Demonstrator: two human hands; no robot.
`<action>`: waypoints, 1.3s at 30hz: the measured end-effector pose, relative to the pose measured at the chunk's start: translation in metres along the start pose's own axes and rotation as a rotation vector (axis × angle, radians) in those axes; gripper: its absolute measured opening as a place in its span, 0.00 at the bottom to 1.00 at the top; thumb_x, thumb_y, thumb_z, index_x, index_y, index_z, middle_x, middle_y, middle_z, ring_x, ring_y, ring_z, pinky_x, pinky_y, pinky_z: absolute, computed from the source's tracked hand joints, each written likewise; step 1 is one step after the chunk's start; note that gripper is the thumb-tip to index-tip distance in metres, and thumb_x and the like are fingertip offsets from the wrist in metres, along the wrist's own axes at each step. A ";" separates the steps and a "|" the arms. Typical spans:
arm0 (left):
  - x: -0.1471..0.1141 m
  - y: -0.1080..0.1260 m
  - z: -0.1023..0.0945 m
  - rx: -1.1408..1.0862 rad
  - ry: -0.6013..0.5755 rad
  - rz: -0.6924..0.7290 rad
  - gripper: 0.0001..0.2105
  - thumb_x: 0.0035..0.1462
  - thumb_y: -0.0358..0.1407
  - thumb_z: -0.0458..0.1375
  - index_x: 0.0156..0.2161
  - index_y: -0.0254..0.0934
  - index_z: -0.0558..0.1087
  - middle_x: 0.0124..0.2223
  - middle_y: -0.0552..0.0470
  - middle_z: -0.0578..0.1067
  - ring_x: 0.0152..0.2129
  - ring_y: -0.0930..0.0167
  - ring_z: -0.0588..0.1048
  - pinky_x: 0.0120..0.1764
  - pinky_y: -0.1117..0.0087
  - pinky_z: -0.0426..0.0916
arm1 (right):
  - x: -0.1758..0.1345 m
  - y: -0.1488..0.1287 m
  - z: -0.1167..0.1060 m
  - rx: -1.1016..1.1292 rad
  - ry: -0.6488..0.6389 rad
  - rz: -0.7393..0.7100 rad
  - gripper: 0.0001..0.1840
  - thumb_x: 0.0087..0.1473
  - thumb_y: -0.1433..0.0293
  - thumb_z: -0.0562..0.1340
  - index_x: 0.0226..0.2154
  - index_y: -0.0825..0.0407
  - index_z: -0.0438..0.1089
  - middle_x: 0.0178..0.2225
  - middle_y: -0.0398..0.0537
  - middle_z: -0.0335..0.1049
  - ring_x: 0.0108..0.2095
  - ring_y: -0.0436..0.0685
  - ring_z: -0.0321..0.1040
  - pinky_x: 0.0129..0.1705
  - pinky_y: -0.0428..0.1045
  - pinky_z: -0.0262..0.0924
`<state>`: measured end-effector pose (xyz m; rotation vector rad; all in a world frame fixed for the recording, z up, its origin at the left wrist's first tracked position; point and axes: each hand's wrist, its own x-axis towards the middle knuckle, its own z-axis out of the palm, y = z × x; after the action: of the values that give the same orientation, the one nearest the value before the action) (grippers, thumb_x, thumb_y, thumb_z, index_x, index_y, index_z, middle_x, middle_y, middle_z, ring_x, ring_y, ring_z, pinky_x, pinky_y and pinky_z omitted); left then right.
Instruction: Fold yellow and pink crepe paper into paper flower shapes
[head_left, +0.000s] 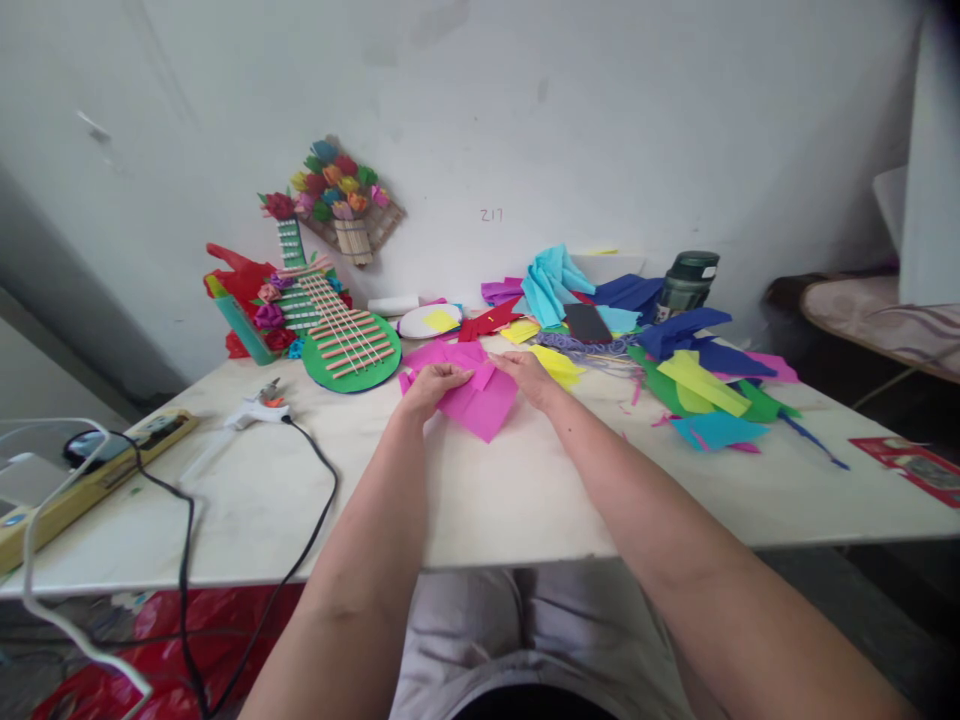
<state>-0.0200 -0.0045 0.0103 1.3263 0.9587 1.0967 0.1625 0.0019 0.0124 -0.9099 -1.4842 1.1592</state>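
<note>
Pink crepe paper [480, 408] lies spread over the middle of the table, with a smaller pink piece raised between my hands. My left hand [436, 388] pinches the left part of that small piece, thumb against fingers. At its right end, my right hand [525, 372] has its fingers pressed together on the paper too. Just behind my left hand stands a green guitar-shaped craft [352, 350] with sticks, strings and paper roses. A yellow paper piece [556, 366] sits beside my right hand.
A white glue gun [259, 410] with a black cord lies left, near a yellow power strip [97, 485]. Coloured paper [701, 380] is heaped at right, with a dark green bottle [686, 285] behind. A dark phone-like slab [587, 324] rests among papers. The table's front edge is close to my lap.
</note>
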 end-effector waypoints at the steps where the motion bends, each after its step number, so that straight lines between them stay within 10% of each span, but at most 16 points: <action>1: 0.000 0.000 0.000 0.007 0.010 0.007 0.16 0.34 0.42 0.67 0.21 0.32 0.69 0.18 0.56 0.67 0.15 0.79 0.63 0.19 0.76 0.53 | 0.000 0.000 0.000 0.000 -0.004 0.008 0.20 0.40 0.54 0.62 0.22 0.56 0.69 0.19 0.42 0.65 0.22 0.49 0.59 0.24 0.45 0.52; 13: 0.004 -0.005 -0.003 0.088 0.005 0.037 0.16 0.36 0.43 0.66 0.23 0.32 0.70 0.20 0.55 0.69 0.17 0.77 0.65 0.21 0.75 0.55 | 0.003 0.004 0.002 -0.011 0.062 0.053 0.16 0.33 0.60 0.67 0.16 0.55 0.66 0.15 0.39 0.62 0.18 0.46 0.56 0.22 0.44 0.48; 21: 0.006 -0.004 -0.001 0.031 0.137 0.116 0.16 0.36 0.44 0.66 0.23 0.33 0.69 0.19 0.57 0.67 0.15 0.79 0.62 0.20 0.76 0.53 | 0.005 0.001 -0.005 0.344 -0.026 0.228 0.28 0.43 0.44 0.56 0.22 0.54 0.67 0.18 0.45 0.68 0.18 0.51 0.63 0.21 0.46 0.54; 39: 0.007 -0.004 0.007 -0.145 0.191 0.088 0.18 0.37 0.47 0.65 0.24 0.33 0.70 0.20 0.55 0.68 0.16 0.78 0.65 0.20 0.76 0.57 | 0.005 0.007 0.005 0.310 0.117 0.190 0.15 0.27 0.72 0.69 0.26 0.56 0.72 0.22 0.43 0.73 0.24 0.53 0.69 0.31 0.48 0.63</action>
<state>-0.0112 0.0008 0.0076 1.1695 0.9469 1.3544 0.1564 0.0078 0.0065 -0.8986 -1.1031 1.4039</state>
